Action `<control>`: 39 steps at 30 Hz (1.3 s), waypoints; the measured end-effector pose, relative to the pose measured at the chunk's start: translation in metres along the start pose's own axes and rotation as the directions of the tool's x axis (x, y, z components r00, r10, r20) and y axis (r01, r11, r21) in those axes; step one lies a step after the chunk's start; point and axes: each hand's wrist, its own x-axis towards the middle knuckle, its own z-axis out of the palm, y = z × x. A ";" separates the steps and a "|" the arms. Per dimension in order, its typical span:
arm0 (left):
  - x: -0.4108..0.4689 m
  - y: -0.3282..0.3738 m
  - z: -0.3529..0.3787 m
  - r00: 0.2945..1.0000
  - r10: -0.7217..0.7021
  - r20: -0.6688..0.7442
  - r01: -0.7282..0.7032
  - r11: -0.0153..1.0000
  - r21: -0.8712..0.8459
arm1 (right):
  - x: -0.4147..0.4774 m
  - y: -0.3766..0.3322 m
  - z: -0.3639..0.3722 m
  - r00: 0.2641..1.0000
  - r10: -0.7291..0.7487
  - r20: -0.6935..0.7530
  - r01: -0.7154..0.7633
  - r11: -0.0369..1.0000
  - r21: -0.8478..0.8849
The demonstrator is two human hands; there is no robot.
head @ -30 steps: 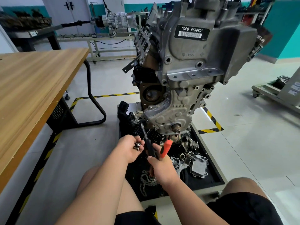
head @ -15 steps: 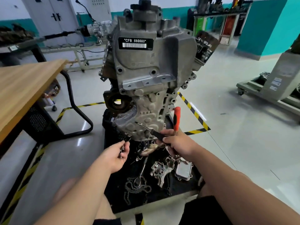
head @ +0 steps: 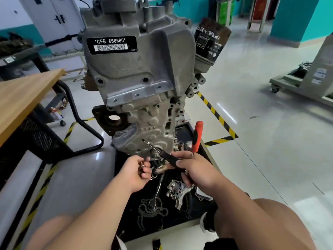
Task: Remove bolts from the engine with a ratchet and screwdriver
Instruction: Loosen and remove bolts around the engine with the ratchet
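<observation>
Both forearms reach forward from the near edge of the black tray (head: 180, 219), hands side by side above its far half. The left hand (head: 138, 170) is curled, pinching small metal bolts (head: 143, 166) (their number is too small to tell). The right hand (head: 196, 170) grips two tools at once: a black-handled tool (head: 168, 159), its thin shaft angled up-left and its tip against the engine's lower cover, and an orange-handled screwdriver (head: 197, 136) standing upright. One chain (head: 151, 210) lies on the tray. One engine (head: 137, 78) stands at the tray's far end.
</observation>
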 end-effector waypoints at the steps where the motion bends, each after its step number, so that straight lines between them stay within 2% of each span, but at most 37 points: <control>1: 0.001 -0.001 -0.001 1.000 0.000 0.012 0.000 1.000 -0.013 | -0.002 0.003 -0.002 1.000 0.005 -0.010 -0.005 1.000 -0.003; 7: 0.004 -0.011 -0.004 0.999 0.019 0.025 -0.015 0.984 -0.176 | -0.001 0.017 0.006 1.000 0.003 0.006 -0.004 0.999 0.043; 11: 0.006 -0.027 -0.004 0.998 -0.060 0.012 0.061 0.952 -0.300 | 0.002 0.022 0.013 0.998 -0.042 -0.045 0.031 0.975 -0.220; 15: 0.004 -0.053 0.003 0.992 -0.110 0.054 0.119 0.973 -0.200 | 0.004 0.028 0.014 0.995 -0.099 -0.023 0.079 0.893 -0.444; 18: 0.001 -0.063 0.005 0.990 -0.117 0.074 0.125 0.985 -0.116 | 0.008 0.027 0.015 0.994 -0.103 -0.032 0.076 0.879 -0.471; 22: 0.001 -0.065 0.005 0.999 -0.038 0.028 0.039 0.997 -0.068 | 0.012 0.022 0.015 0.994 -0.094 -0.051 0.066 0.914 -0.401; 26: -0.002 -0.059 0.000 0.998 0.028 0.061 -0.030 0.998 0.046 | 0.011 0.018 0.011 0.993 -0.094 -0.073 0.067 0.949 -0.309; 32: 0.004 -0.052 0.006 0.993 0.085 0.077 -0.100 0.972 0.211 | -0.003 0.019 -0.007 0.970 0.001 -0.244 0.004 1.000 0.023; 36: 0.015 -0.047 0.021 0.999 0.049 0.011 -0.050 0.933 0.356 | -0.015 0.031 -0.020 0.907 0.169 -0.386 -0.033 0.942 0.335; 39: 0.028 -0.045 0.034 0.999 0.045 -0.006 -0.038 0.894 0.447 | -0.013 0.035 -0.025 0.869 0.242 -0.432 -0.031 0.898 0.439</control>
